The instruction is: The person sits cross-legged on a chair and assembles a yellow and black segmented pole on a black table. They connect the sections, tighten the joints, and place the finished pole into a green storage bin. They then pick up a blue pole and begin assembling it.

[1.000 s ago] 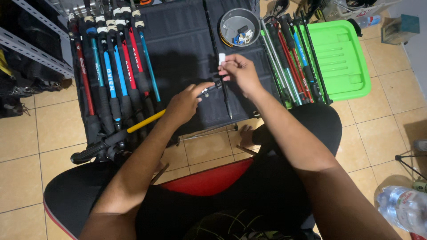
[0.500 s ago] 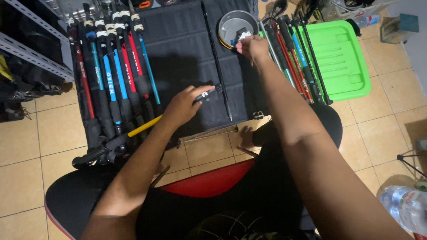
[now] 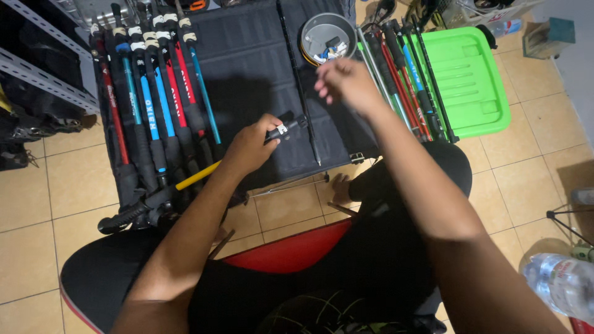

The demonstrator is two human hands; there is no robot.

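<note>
The left hand (image 3: 250,145) is closed around a yellow-shafted trekking pole with black fittings (image 3: 192,179), which lies slanted across the dark fabric table (image 3: 247,68). The right hand (image 3: 346,83), blurred and loosely curled, hovers just below the round metal bowl (image 3: 328,37), holding nothing visible.

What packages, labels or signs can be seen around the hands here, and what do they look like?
Small white label: on the black pole tip held in the left hand.
White bands: wrapped around the tops of the poles lying at left.
Clear plastic bottle: lower right on the floor, pale label.
Teal box: upper right corner.
</note>
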